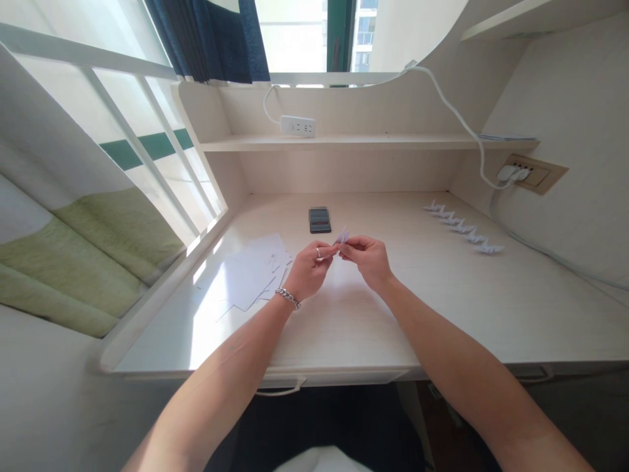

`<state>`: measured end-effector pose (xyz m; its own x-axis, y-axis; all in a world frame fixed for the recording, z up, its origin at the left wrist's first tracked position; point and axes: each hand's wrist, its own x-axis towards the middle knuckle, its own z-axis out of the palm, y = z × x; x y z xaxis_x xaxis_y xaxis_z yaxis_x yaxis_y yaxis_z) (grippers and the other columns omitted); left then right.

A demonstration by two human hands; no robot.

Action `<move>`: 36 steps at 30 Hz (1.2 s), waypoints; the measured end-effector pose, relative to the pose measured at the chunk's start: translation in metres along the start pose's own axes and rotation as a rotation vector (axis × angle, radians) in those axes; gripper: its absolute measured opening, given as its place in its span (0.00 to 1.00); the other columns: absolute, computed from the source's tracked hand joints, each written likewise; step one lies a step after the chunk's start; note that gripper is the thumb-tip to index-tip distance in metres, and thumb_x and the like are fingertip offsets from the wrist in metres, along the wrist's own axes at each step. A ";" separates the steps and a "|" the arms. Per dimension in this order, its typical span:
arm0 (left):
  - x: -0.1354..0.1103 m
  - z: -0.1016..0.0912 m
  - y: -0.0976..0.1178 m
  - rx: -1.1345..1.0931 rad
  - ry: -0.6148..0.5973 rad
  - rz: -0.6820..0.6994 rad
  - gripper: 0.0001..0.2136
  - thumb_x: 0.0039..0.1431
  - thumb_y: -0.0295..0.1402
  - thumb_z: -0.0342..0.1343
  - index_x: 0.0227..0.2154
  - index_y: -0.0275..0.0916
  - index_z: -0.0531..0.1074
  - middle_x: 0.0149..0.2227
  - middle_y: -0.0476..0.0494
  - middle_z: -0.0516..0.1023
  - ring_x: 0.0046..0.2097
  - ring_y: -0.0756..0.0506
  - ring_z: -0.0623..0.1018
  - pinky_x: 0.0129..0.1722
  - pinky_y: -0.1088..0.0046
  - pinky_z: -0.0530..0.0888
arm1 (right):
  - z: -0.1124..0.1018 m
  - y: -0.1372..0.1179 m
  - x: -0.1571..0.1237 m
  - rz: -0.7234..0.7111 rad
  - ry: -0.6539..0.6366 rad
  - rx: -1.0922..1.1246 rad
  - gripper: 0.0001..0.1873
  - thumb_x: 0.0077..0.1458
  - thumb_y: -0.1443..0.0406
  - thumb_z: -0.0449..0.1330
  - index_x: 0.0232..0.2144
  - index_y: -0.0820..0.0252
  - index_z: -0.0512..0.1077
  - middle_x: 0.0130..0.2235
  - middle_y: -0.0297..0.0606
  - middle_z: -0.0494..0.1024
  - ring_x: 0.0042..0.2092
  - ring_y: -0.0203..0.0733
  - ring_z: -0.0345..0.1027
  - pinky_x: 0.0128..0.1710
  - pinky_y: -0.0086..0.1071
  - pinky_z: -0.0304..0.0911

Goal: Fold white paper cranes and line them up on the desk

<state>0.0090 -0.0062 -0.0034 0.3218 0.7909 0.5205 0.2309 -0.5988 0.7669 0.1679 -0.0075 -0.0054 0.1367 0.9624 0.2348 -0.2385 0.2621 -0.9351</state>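
Folded paper piece (343, 236), small and white, held over the desk (491, 308) at the centre of the clock, pinched between the fingertips of both hands. Left hand (310, 267), forearm at 7 o'clock, wearing a ring and a chain bracelet (287, 298), thumb and fingers closed on one side of the paper; right hand (369, 259), forearm at 5 o'clock, gripping the other side just as finely. Exact crease under the fingers too small to tell.

Near 3 o'clock, well apart from the hands, a slanting row of paper figures (475, 236), about half a dozen, seemingly finished. In hand, a piece with a pointed tip showing, judged to be well along in its folding, perhaps with some shaping left. Between 8 and 9 o'clock, flat white sheets (246, 272) with small marks or scraps near the edge, apparently not yet folded; cannot tell how many to go.

Desktop pale and smooth, bright with sun at 8 o'clock. Close by at 10 o'clock, a dark phone-like device (320, 220). Farther out, a shelf (363, 142) with a power strip (297, 126) at 11, window at 12, dark blue curtain (211, 42) at 11, wall socket (545, 176) between 2 and 3.
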 end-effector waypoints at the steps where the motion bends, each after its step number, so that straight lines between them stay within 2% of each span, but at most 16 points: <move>1: 0.000 0.001 0.001 -0.009 -0.001 -0.009 0.11 0.59 0.30 0.55 0.42 0.40 0.80 0.38 0.42 0.77 0.37 0.48 0.77 0.35 0.72 0.76 | -0.001 -0.001 0.000 0.010 -0.002 -0.004 0.16 0.34 0.57 0.74 0.26 0.59 0.79 0.27 0.37 0.80 0.28 0.38 0.71 0.35 0.37 0.69; 3: 0.000 0.002 0.002 -0.010 0.034 -0.044 0.09 0.57 0.34 0.58 0.38 0.39 0.80 0.36 0.42 0.78 0.37 0.47 0.77 0.36 0.72 0.76 | -0.001 -0.001 0.001 0.024 -0.010 -0.042 0.17 0.36 0.55 0.73 0.27 0.59 0.78 0.26 0.35 0.79 0.29 0.38 0.71 0.33 0.35 0.69; 6: 0.000 0.002 0.002 0.012 0.161 -0.125 0.09 0.53 0.38 0.63 0.33 0.38 0.79 0.33 0.43 0.80 0.35 0.47 0.78 0.36 0.70 0.76 | -0.001 -0.001 0.001 0.048 -0.035 -0.089 0.18 0.38 0.53 0.71 0.27 0.59 0.76 0.25 0.35 0.78 0.30 0.38 0.72 0.32 0.34 0.68; 9: 0.000 0.000 0.001 0.033 0.235 -0.172 0.12 0.50 0.42 0.65 0.33 0.38 0.78 0.32 0.43 0.81 0.34 0.47 0.79 0.35 0.70 0.76 | 0.000 -0.001 0.001 0.069 -0.052 -0.065 0.20 0.36 0.52 0.72 0.26 0.59 0.75 0.26 0.35 0.78 0.31 0.39 0.73 0.36 0.35 0.69; 13: -0.001 0.001 0.002 0.070 0.213 -0.111 0.13 0.50 0.41 0.65 0.35 0.40 0.79 0.36 0.43 0.81 0.36 0.47 0.79 0.36 0.70 0.77 | 0.002 -0.003 -0.002 0.064 -0.079 -0.008 0.20 0.35 0.52 0.72 0.26 0.58 0.75 0.28 0.34 0.79 0.32 0.38 0.73 0.41 0.39 0.71; 17: -0.001 0.003 0.005 0.111 0.190 -0.068 0.09 0.54 0.39 0.63 0.36 0.42 0.80 0.37 0.43 0.82 0.35 0.48 0.79 0.34 0.71 0.77 | 0.004 -0.003 -0.003 0.064 -0.079 -0.032 0.20 0.34 0.52 0.73 0.26 0.58 0.76 0.27 0.35 0.79 0.32 0.40 0.74 0.37 0.38 0.71; 23: -0.002 0.004 0.006 0.132 0.202 -0.094 0.08 0.56 0.38 0.61 0.33 0.41 0.81 0.37 0.43 0.82 0.36 0.47 0.80 0.35 0.72 0.77 | 0.005 -0.001 -0.002 0.057 -0.038 -0.085 0.21 0.33 0.54 0.73 0.29 0.59 0.77 0.29 0.36 0.80 0.33 0.41 0.74 0.34 0.34 0.70; 30: -0.001 0.003 0.002 0.167 0.180 -0.176 0.10 0.58 0.39 0.58 0.34 0.38 0.79 0.35 0.42 0.83 0.34 0.46 0.80 0.36 0.69 0.76 | 0.004 0.004 -0.003 0.009 -0.070 -0.160 0.18 0.39 0.55 0.70 0.30 0.59 0.77 0.30 0.36 0.80 0.33 0.40 0.74 0.31 0.32 0.68; 36: 0.000 0.003 0.001 0.203 0.147 -0.204 0.09 0.58 0.37 0.56 0.33 0.37 0.77 0.35 0.41 0.82 0.34 0.46 0.79 0.36 0.69 0.74 | 0.004 0.004 -0.003 0.026 -0.084 -0.198 0.16 0.40 0.57 0.69 0.30 0.60 0.76 0.30 0.37 0.80 0.33 0.40 0.73 0.31 0.32 0.67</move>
<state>0.0120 -0.0069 -0.0035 0.1175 0.8980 0.4240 0.4602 -0.4275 0.7781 0.1631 -0.0094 -0.0087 0.0500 0.9734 0.2236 -0.0466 0.2259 -0.9730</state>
